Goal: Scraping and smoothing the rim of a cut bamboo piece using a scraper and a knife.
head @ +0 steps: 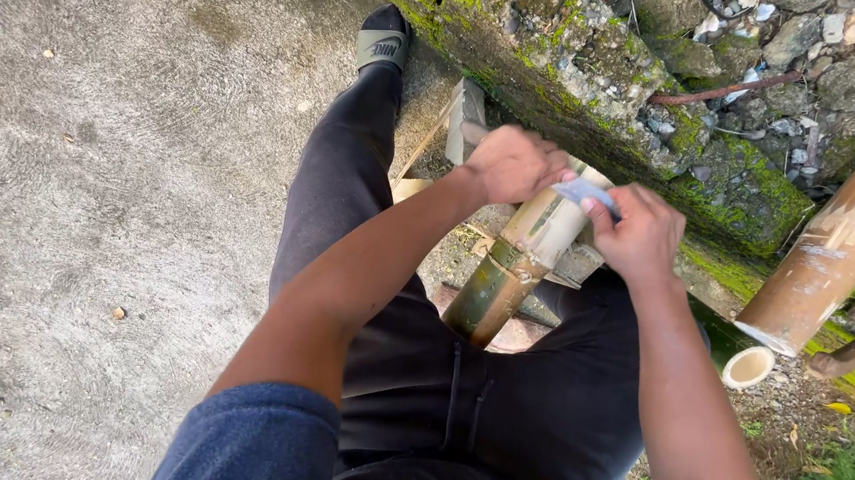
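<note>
1. Left hand (513,163) is closed on one end of a grey strip (584,192)
2. Right hand (638,235) pinches the other end
3. The strip lies across a bamboo pole (521,262) propped between the person's legs, beside a mossy stone wall (599,82)

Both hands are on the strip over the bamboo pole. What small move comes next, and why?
Probably draw the grey strip down along the bamboo pole. The left hand and right hand pinch its two ends across the pale upper section, while the lower part is darker green.
</note>
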